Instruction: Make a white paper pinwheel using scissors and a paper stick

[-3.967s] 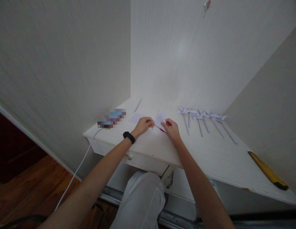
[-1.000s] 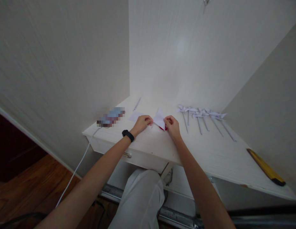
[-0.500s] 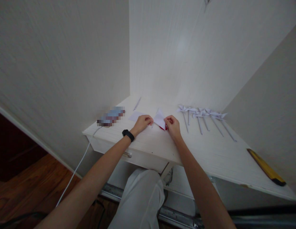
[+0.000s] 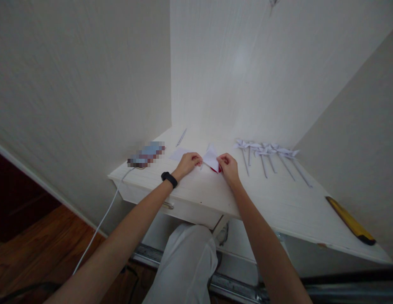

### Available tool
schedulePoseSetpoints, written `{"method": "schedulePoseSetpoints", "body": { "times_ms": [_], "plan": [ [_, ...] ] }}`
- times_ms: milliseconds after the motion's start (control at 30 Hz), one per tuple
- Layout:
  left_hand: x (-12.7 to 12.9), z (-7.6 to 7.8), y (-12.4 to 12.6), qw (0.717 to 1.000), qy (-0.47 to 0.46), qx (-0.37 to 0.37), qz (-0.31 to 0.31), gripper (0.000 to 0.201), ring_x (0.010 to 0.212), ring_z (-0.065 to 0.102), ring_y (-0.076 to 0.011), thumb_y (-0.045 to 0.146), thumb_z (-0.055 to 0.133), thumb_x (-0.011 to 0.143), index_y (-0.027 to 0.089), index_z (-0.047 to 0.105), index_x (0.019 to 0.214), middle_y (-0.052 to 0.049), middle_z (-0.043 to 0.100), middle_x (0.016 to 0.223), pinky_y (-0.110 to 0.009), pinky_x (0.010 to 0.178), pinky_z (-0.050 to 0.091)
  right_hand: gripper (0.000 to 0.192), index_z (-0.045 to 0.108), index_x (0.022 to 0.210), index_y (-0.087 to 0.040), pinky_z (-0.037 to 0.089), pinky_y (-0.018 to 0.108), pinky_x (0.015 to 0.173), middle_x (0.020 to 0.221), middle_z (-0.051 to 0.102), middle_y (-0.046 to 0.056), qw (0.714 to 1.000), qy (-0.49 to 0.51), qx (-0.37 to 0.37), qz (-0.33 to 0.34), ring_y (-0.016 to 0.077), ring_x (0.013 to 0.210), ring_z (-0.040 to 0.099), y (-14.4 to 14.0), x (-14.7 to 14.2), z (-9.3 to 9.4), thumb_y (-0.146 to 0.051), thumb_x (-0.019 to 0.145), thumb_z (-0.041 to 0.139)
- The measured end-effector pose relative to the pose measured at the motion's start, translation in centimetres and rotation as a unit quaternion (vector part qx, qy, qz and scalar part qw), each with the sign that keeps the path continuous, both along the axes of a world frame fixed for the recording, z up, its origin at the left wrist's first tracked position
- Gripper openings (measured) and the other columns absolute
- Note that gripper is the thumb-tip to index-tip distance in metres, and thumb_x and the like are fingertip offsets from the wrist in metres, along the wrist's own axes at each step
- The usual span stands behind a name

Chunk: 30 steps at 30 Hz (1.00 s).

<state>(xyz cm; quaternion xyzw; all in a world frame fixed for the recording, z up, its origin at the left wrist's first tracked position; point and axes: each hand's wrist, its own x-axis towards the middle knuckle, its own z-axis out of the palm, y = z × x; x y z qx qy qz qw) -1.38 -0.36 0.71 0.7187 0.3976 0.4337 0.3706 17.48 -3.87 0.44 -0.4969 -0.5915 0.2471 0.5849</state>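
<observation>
Both hands are drawn to a pinch on a folded white paper [image 4: 210,156], left hand [image 4: 188,164] at its left corner, right hand [image 4: 229,167] at its right, near the front edge of the table [image 4: 278,207]. Pixelation hides any writing on the corded device [image 4: 146,154]. Tabletop stretches between the right hand and a yellow tool [image 4: 350,219]; paper pinwheels [image 4: 269,150] line the wall side.

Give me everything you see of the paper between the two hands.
The paper looks white and thin, folded, with a pointed far end. The right hand pinches its right edge; the left hand has fingertips at its left corner, grip unclear. A red thing shows at its near edge. Contact with the desk is unclear.
</observation>
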Motion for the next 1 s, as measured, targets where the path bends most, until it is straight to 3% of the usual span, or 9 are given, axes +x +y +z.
{"method": "schedulePoseSetpoints", "body": {
  "times_ms": [1000],
  "plan": [
    [-0.06, 0.03, 0.20, 0.999, -0.009, 0.020, 0.024, 0.012, 0.060, 0.057, -0.0123, 0.020, 0.056, 0.073, 0.013, 0.064, 0.067, -0.002, 0.064, 0.063, -0.024, 0.065, 0.044, 0.019, 0.055, 0.076, -0.019, 0.035, 0.021, 0.049, 0.061, 0.049, -0.003, 0.999, -0.036, 0.016, -0.002, 0.0105, 0.054, 0.043, 0.08, 0.01, -0.22, -0.037, 0.076, 0.054]
  ]
}}
